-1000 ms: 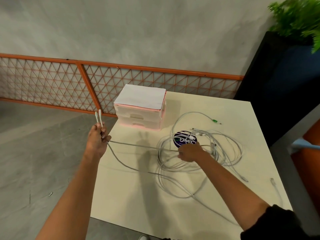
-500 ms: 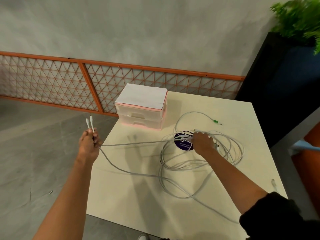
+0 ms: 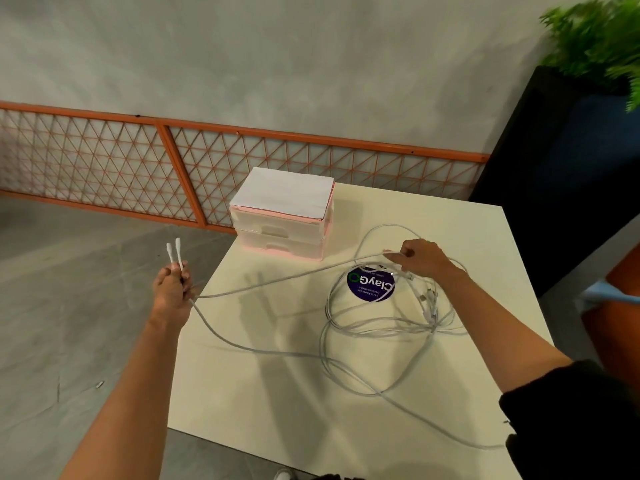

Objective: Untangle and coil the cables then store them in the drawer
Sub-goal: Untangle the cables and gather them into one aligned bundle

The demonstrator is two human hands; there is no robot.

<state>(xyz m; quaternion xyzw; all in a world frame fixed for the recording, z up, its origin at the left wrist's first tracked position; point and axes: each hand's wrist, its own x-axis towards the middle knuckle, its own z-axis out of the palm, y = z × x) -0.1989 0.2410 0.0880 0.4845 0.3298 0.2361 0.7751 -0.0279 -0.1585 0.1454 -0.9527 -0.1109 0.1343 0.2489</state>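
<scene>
Untangling step: left hand point(image 3: 172, 289) grips two cable ends at frame left, right hand point(image 3: 420, 256) pinches a strand above the tangle point(image 3: 388, 317); next, draw it free.

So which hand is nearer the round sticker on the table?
Right. The right hand pinches a cable just beyond the sticker; the left hand holds two cable ends out past the left edge of the table.

The left hand point(image 3: 173, 289) is gripping two white plug-tipped cable ends point(image 3: 174, 252), fingers curled, forearm outstretched. The right hand point(image 3: 420, 256), knuckles up, is pinching a thin white cable strand point(image 3: 294, 274).
</scene>
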